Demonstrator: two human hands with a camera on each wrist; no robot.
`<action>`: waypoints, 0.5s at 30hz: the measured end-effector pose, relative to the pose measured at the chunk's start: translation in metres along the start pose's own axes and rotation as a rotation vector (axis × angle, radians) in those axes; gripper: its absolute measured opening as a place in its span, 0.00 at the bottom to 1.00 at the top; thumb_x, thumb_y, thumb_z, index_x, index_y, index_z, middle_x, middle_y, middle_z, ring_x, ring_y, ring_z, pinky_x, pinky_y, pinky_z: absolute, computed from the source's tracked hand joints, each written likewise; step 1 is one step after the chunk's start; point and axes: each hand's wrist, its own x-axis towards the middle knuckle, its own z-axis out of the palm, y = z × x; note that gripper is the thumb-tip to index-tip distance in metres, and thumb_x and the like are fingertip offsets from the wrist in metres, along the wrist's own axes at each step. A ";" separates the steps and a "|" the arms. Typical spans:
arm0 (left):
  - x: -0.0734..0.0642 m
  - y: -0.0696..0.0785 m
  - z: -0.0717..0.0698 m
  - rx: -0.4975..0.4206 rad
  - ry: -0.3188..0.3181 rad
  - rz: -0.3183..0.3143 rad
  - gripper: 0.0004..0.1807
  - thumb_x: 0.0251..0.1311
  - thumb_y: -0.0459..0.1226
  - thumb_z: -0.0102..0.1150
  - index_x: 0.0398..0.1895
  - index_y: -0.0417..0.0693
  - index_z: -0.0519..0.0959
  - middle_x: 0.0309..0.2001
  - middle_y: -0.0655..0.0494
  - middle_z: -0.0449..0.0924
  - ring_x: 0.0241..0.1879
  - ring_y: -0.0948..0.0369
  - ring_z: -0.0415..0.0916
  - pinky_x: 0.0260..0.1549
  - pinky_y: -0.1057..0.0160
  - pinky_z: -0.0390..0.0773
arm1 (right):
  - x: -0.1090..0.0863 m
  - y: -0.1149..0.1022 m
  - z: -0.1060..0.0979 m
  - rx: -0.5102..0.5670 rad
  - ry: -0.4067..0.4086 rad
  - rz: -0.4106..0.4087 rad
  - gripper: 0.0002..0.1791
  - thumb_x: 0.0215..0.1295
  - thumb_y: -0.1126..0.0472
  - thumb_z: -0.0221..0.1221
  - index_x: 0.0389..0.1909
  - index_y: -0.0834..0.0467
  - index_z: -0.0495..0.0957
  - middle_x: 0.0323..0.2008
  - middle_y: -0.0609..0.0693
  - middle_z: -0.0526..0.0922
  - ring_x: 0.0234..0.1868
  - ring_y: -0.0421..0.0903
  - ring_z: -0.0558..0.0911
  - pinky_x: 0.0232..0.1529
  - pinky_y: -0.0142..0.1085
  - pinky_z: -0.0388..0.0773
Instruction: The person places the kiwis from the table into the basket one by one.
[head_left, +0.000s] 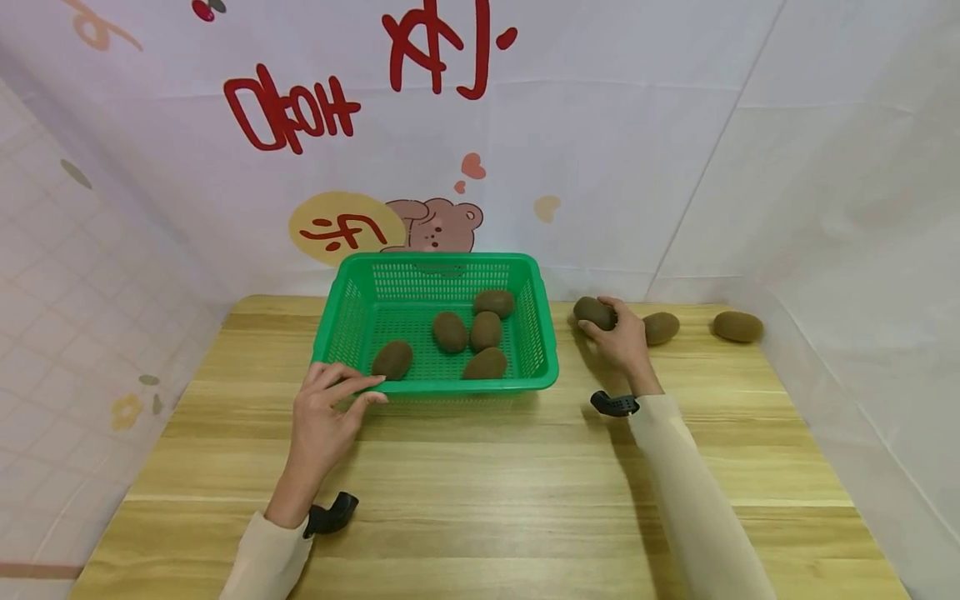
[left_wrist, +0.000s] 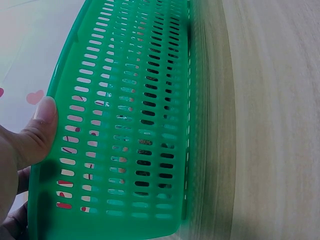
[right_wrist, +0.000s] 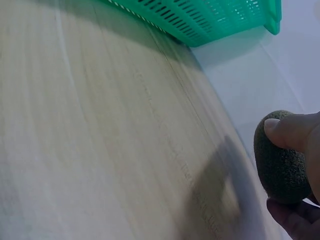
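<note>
A green plastic basket (head_left: 442,387) with slotted walls stands at the back of the table, several brown kiwis inside it, one kiwi (head_left: 450,332) near its middle. My left hand (head_left: 327,408) grips the basket's front rim at the left corner; in the left wrist view the thumb (left_wrist: 44,117) lies on the outside of the wall. To the right of the basket, my right hand (head_left: 621,337) holds a kiwi (head_left: 592,313) between thumb and fingers. The right wrist view shows this kiwi (right_wrist: 281,162) above its shadow, the thumb pressed on its side.
Two more kiwis lie at the back right of the wooden table (head_left: 480,500): one kiwi (head_left: 662,328) just beside the right hand, another kiwi (head_left: 738,326) near the right edge. A white printed cloth (head_left: 600,125) hangs behind the table and along both sides.
</note>
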 end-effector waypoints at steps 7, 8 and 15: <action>0.000 -0.002 0.000 0.007 -0.012 0.002 0.16 0.40 0.31 0.81 0.37 0.45 0.92 0.31 0.51 0.84 0.35 0.55 0.69 0.39 0.66 0.66 | -0.002 -0.009 -0.004 -0.001 0.007 -0.039 0.37 0.69 0.49 0.67 0.74 0.56 0.68 0.67 0.67 0.74 0.64 0.67 0.75 0.62 0.61 0.73; 0.000 -0.002 0.000 0.010 -0.014 0.000 0.16 0.40 0.31 0.81 0.37 0.45 0.92 0.32 0.51 0.84 0.35 0.55 0.69 0.39 0.66 0.66 | -0.002 -0.011 -0.005 -0.001 0.009 -0.048 0.37 0.69 0.49 0.67 0.74 0.57 0.68 0.67 0.67 0.75 0.63 0.67 0.76 0.61 0.61 0.73; -0.001 -0.003 -0.001 0.015 -0.021 -0.016 0.15 0.41 0.31 0.81 0.36 0.45 0.92 0.32 0.53 0.84 0.35 0.56 0.68 0.38 0.64 0.67 | -0.002 -0.020 -0.009 0.005 0.021 -0.104 0.35 0.68 0.52 0.68 0.73 0.57 0.69 0.63 0.66 0.78 0.57 0.66 0.79 0.55 0.58 0.78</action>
